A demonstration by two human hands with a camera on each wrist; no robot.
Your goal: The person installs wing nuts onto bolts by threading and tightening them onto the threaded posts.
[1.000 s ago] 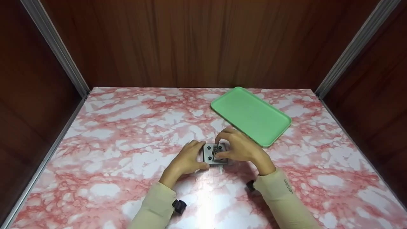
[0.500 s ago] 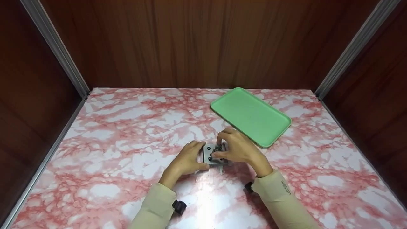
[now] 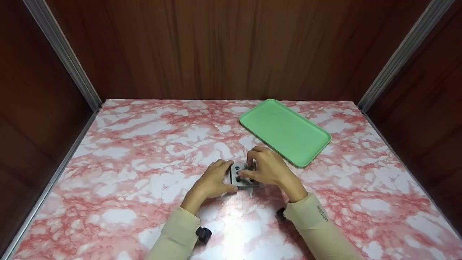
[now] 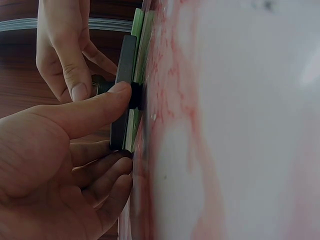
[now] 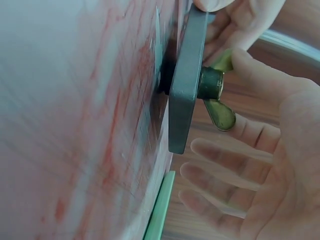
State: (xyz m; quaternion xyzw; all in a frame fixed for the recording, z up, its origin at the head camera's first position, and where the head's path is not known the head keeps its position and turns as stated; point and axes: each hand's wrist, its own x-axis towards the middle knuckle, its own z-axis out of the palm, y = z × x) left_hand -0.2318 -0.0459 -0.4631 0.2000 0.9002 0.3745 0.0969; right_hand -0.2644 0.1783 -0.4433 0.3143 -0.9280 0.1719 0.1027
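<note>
A small square grey metal plate (image 3: 234,174) with dark holes lies level, raised slightly off the table in the wrist views. From its middle rises a dark threaded stub bearing a brassy wing nut (image 5: 221,116). My left hand (image 3: 212,181) grips the plate's left side, thumb on the near edge and fingers at the far edge. Over the plate, my right hand (image 3: 270,169) pinches the wing nut, thumb on one wing and index finger on the other; its remaining fingers are spread in the right wrist view. The head view mostly hides the nut behind this hand.
A green tray (image 3: 285,131) lies beyond my right hand, towards the back of the marbled table (image 3: 144,162). A thin clear strip (image 3: 251,192) sticks out at the plate's near edge. Dark wooden panels (image 3: 231,50) enclose the back and sides.
My right hand has rotated at the wing nut, its thumb shifting leftwards over the plate and its wrist swinging slightly left. The left hand and the plate stay where they were.
</note>
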